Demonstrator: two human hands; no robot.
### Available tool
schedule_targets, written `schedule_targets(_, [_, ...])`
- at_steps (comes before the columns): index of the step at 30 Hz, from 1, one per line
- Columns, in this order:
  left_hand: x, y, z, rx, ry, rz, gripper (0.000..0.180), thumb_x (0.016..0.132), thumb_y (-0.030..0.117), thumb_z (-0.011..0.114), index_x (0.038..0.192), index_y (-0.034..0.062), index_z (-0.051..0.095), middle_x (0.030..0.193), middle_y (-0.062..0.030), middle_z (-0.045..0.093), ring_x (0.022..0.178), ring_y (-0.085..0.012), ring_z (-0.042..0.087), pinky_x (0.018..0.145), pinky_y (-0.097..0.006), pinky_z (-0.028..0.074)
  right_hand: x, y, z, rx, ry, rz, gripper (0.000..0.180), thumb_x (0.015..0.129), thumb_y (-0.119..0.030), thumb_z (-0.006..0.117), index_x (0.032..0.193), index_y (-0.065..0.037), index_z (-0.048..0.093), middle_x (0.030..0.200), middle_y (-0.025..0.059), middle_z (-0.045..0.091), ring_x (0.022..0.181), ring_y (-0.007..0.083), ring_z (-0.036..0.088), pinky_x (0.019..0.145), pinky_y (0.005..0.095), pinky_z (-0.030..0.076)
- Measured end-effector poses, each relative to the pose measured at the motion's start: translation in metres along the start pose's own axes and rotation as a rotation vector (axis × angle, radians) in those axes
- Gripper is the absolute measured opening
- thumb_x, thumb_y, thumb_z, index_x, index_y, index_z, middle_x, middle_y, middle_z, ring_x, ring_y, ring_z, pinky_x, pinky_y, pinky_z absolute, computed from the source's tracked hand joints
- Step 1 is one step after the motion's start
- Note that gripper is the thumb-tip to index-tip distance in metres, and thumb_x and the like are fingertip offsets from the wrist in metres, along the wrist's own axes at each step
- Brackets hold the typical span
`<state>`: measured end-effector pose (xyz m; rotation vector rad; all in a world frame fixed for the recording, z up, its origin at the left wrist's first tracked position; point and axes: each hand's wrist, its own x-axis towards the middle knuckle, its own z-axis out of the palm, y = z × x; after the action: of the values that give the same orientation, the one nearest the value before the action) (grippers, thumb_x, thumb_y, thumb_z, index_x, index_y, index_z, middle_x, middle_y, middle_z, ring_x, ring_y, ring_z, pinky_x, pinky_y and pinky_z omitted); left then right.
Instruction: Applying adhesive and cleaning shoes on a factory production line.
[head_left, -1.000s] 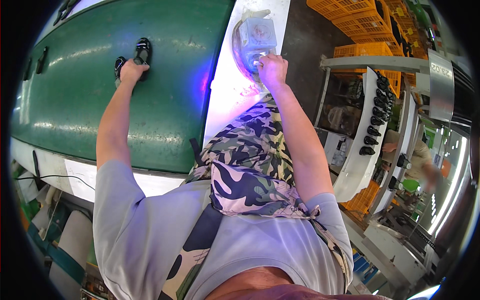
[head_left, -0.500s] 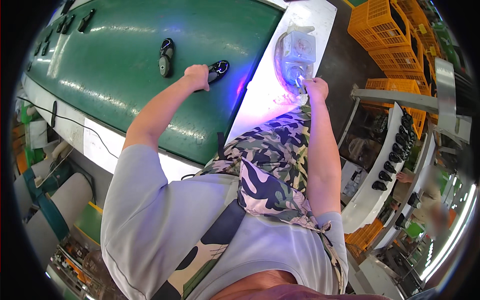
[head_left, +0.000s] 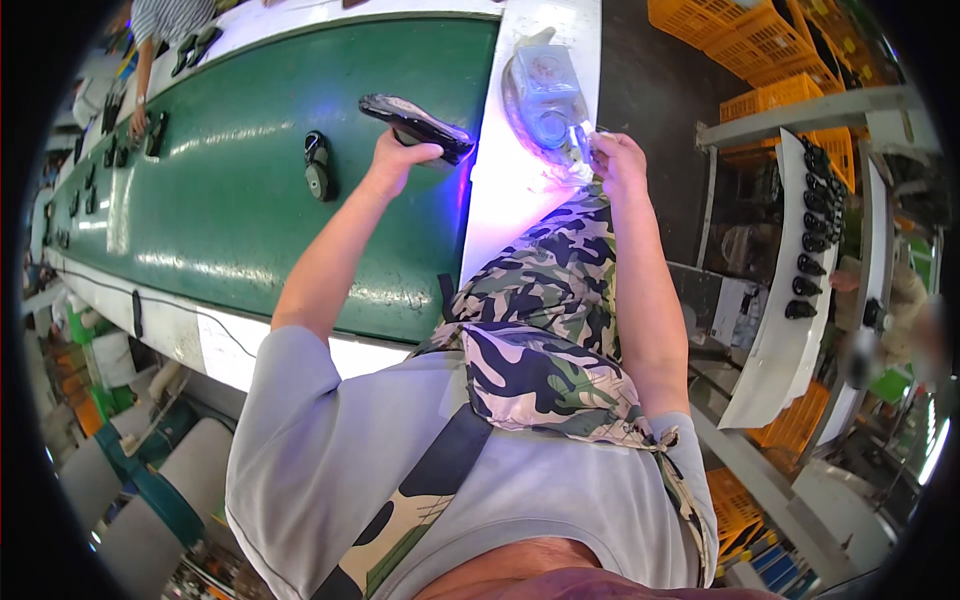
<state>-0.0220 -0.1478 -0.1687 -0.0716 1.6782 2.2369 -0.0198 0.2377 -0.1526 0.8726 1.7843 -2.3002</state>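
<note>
My left hand [head_left: 398,157] grips a black shoe sole [head_left: 418,121] and holds it above the right edge of the green conveyor belt [head_left: 230,200], close to the white side table [head_left: 515,190]. My right hand [head_left: 618,160] rests at the edge of a clear plastic container [head_left: 545,95] with a blue-lit inside; its fingers are bent around a small item I cannot make out. A second black sole [head_left: 317,166] lies on the belt to the left of my left hand. Violet light falls on the white table between my hands.
Several more black soles [head_left: 110,150] lie far down the belt, where another person's arm [head_left: 140,90] reaches in. Orange crates [head_left: 760,50] stand at the upper right. A white rack [head_left: 800,250] with several black parts runs along the right.
My left hand has lifted a black sole off the belt and carried it right toward the white table. My right hand has stayed at the clear container.
</note>
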Motion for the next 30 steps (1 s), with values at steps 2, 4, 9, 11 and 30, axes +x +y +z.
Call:
schedule_targets(2, [-0.007, 0.012, 0.026, 0.422, 0.059, 0.363, 0.057, 0.063, 0.002, 0.088, 0.116, 0.0, 0.064, 0.101, -0.0065, 0.072, 0.098, -0.0211, 0.068, 0.089, -0.035, 0.054, -0.016, -0.011, 0.014, 0.036, -0.061, -0.076, 0.016, 0.083, -0.008, 0.076, 0.087, -0.009, 0.06, 0.085, 0.0037, 0.067, 0.075, 0.0141, 0.064, 0.066, 0.0304, 0.05])
schedule_targets(4, [-0.018, 0.039, 0.064, 0.6, 0.002, 0.721, 0.058, 0.067, 0.009, 0.089, 0.118, -0.0001, 0.063, 0.109, -0.01, 0.071, 0.101, -0.021, 0.068, 0.092, -0.034, 0.053, -0.032, -0.024, 0.026, 0.07, -0.106, -0.156, 0.016, 0.083, -0.005, 0.075, 0.087, -0.007, 0.06, 0.085, 0.0051, 0.067, 0.078, 0.0155, 0.065, 0.069, 0.0308, 0.052])
schedule_targets(9, [-0.027, 0.084, 0.102, 0.92, -0.179, 1.113, 0.044, 0.073, 0.004, 0.076, 0.113, -0.0024, 0.06, 0.113, -0.0218, 0.068, 0.105, -0.0371, 0.068, 0.092, -0.04, 0.055, -0.075, -0.058, 0.056, 0.03, -0.288, -0.486, 0.017, 0.079, 0.001, 0.078, 0.085, -0.002, 0.062, 0.089, 0.0071, 0.068, 0.079, 0.014, 0.064, 0.073, 0.0271, 0.053])
schedule_targets(11, [-0.029, 0.094, 0.116, 0.942, -0.202, 1.169, 0.04, 0.075, 0.003, 0.074, 0.112, -0.0025, 0.06, 0.113, -0.0218, 0.068, 0.106, -0.0378, 0.068, 0.092, -0.041, 0.055, -0.084, -0.066, 0.059, 0.049, -0.273, -0.504, 0.017, 0.078, 0.001, 0.079, 0.084, -0.002, 0.063, 0.085, 0.0059, 0.067, 0.077, 0.0125, 0.063, 0.071, 0.0258, 0.052])
schedule_targets(30, [-0.036, 0.107, 0.161, 1.08, -0.315, 1.311, 0.048, 0.068, 0.002, 0.077, 0.112, -0.0021, 0.059, 0.115, -0.0211, 0.067, 0.106, -0.0385, 0.067, 0.094, -0.044, 0.054, -0.1, -0.066, 0.039, -0.073, -0.186, -0.621, 0.016, 0.08, -0.001, 0.078, 0.086, -0.001, 0.063, 0.078, -0.0001, 0.062, 0.07, 0.0076, 0.059, 0.066, 0.0234, 0.051])
